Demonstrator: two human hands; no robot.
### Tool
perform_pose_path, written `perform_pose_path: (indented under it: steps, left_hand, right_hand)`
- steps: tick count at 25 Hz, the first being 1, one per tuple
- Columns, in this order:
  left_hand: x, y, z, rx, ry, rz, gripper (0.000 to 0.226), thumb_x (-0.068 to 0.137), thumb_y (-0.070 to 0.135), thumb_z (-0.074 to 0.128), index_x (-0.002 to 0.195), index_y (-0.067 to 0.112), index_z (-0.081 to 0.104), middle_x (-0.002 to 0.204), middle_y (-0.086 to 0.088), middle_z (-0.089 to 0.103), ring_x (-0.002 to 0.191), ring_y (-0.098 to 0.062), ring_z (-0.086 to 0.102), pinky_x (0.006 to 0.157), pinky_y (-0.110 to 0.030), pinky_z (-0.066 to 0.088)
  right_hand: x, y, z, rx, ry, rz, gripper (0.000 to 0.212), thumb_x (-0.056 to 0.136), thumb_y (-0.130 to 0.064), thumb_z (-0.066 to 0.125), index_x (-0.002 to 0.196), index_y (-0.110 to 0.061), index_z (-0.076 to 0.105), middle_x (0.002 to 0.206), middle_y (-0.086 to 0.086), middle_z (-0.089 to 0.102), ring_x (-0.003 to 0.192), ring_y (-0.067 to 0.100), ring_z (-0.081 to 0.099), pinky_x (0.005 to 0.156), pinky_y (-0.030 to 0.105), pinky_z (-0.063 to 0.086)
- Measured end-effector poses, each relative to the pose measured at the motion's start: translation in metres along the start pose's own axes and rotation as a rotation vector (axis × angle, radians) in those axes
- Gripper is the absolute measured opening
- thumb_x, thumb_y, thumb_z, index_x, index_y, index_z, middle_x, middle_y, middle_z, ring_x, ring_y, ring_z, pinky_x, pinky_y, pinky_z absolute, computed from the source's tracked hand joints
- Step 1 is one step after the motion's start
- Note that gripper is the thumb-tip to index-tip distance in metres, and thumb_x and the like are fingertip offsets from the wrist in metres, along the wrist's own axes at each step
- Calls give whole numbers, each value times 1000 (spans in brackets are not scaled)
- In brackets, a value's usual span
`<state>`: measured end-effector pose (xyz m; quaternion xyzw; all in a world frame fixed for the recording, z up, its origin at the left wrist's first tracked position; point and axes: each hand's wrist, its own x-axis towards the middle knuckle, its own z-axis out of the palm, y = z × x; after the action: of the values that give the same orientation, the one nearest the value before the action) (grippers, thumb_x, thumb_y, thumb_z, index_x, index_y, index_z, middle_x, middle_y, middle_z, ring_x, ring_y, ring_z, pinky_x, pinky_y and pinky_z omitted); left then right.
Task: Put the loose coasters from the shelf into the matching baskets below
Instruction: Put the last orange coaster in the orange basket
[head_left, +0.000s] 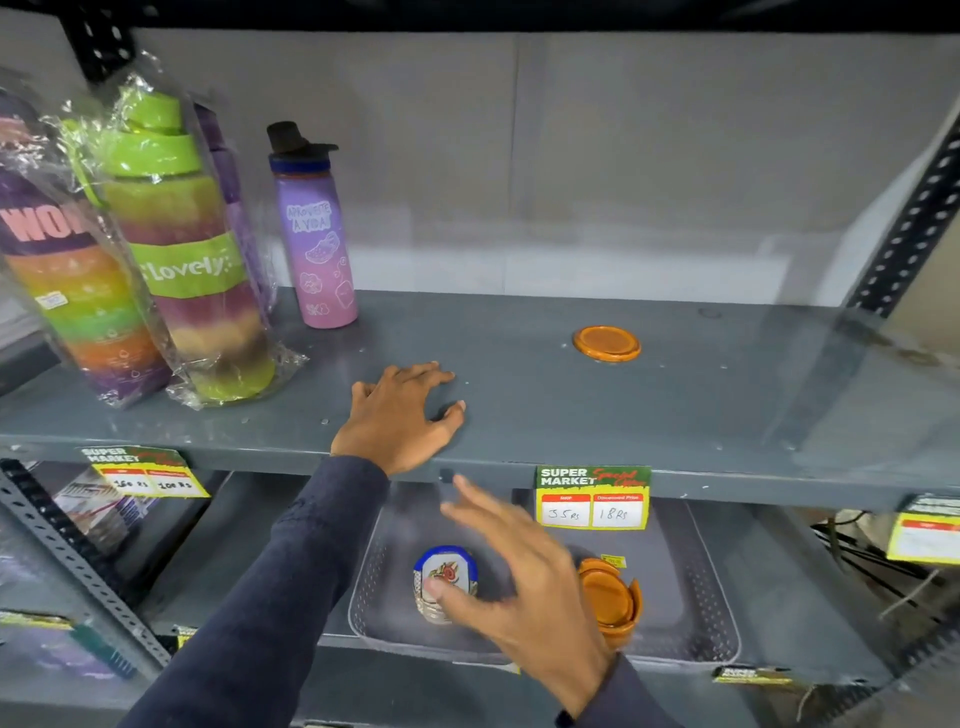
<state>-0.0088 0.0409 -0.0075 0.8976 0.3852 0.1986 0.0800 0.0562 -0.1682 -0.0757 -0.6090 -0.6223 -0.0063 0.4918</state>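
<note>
1. At the far left of the grey shelf (675, 405) stand two plastic-wrapped rainbow-striped bottles (176, 249), leaning slightly, with a purple bottle (317, 244) with a dark cap upright just to their right.
2. A price tag (143, 473) hangs on the shelf's front edge below the wrapped bottles.
3. The left hand (400, 415) rests palm down on the shelf near its front edge, fingers spread and holding nothing; a dark blue sleeve (291, 571) covers the arm.
4. On the lower level, the left basket (374, 613), grey and perforated, holds a small stack of blue-rimmed patterned coasters (447, 577).
5. The right hand (519, 587) hovers in front of that basket with fingers loosely splayed, empty; its thumb tip overlaps the patterned stack in view, and contact cannot be judged.
6. A second price tag (592, 499) hangs from the shelf edge to the right of the hands.
7. One loose orange coaster (607, 344) lies flat on the upper shelf, well apart from the left hand.
8. Below it, the right basket (711, 597) holds a stack of orange coasters (610, 597), tilted on edge.
</note>
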Motion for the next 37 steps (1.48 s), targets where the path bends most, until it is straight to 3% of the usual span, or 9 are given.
perform_pose_path:
  steps: [5, 7, 10, 14, 19, 23, 29, 33, 37]
  left_hand:
    - [-2, 0, 3, 3, 18, 3, 51, 86, 59, 44, 134, 41, 48, 150, 17, 39, 136, -10, 31, 104, -43, 19]
    - [0, -1, 4, -1, 31, 14, 51, 86, 60, 45, 133, 42, 49, 149, 19, 40, 136, -8, 31, 104, -43, 19]
    - [1, -3, 4, -33, 53, 25, 49, 83, 62, 47, 128, 43, 52, 146, 21, 43, 134, -6, 33, 103, -44, 21]
    - [3, -4, 3, -67, 70, 28, 51, 79, 65, 46, 125, 44, 54, 143, 23, 45, 132, -3, 33, 99, -39, 21]
    - [3, -3, 5, -59, 71, 22, 51, 79, 66, 45, 125, 45, 53, 142, 25, 44, 131, -2, 31, 97, -38, 20]
    - [3, -3, 4, -53, 57, 18, 50, 81, 65, 45, 126, 45, 52, 143, 25, 43, 132, -2, 31, 101, -39, 21]
    - [2, -5, 5, -59, 60, 17, 51, 81, 66, 42, 127, 46, 51, 144, 26, 42, 132, -2, 31, 100, -39, 20]
    - [4, -4, 4, -33, 62, 24, 50, 81, 65, 43, 127, 46, 51, 144, 25, 43, 131, -5, 35, 100, -41, 23]
    - [4, -4, 5, -11, 71, 27, 50, 82, 64, 46, 127, 43, 52, 143, 23, 45, 131, -8, 37, 99, -42, 25]
  right_hand:
    - [73, -12, -85, -118, 341, -102, 57, 90, -48, 71, 141, -31, 51, 154, -6, 51, 133, 12, 56, 109, 33, 45]
    - [108, 10, -109, -168, 367, 24, 67, 85, -43, 76, 143, -31, 47, 141, 0, 61, 118, 16, 62, 102, 25, 45]
    - [149, 55, -129, -250, 291, 309, 83, 80, -40, 82, 148, -27, 35, 116, 5, 66, 120, 25, 54, 95, 27, 42]
    - [178, 107, -130, -391, 114, 567, 107, 76, -52, 82, 155, -20, 18, 126, 19, 64, 129, 42, 49, 105, 48, 38]
    - [182, 141, -123, -421, 19, 627, 95, 76, -59, 79, 146, -29, 22, 119, 16, 67, 126, 40, 53, 102, 47, 30]
    - [178, 120, -126, -384, 117, 487, 90, 67, -53, 87, 132, -30, 29, 101, 6, 63, 114, 36, 56, 87, 39, 26]
    - [151, 26, -136, -372, 434, -14, 98, 57, -61, 90, 128, -29, 32, 125, -5, 56, 112, 29, 58, 89, 37, 27]
    - [125, -46, -153, -355, 647, -393, 90, 66, -66, 85, 127, -27, 31, 139, -34, 37, 115, 29, 61, 94, 57, 43]
    - [109, -81, -167, -277, 641, -415, 87, 64, -60, 91, 121, -29, 33, 138, -44, 30, 111, 33, 65, 90, 66, 46]
